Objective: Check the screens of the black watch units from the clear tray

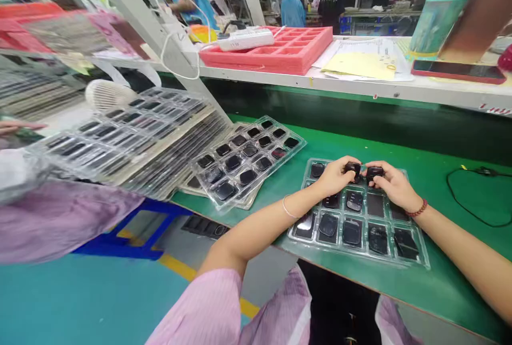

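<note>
My left hand pinches a small black rounded-square piece between thumb and fingers. Just beside it, my right hand grips a similar dark piece. Both hands are over the far side of a clear plastic tray lying on the green bench. Glossy black rounded-square pieces sit in many of its pockets, among them one in the front row. The pocket in the middle row, near my right hand, looks flat and dark. My wrists and fingers cover part of the tray.
A second clear tray of black pieces rests askew at left, near tall stacks of trays. Above the bench, a shelf holds a red foam tray and a phone. A black cable lies at right.
</note>
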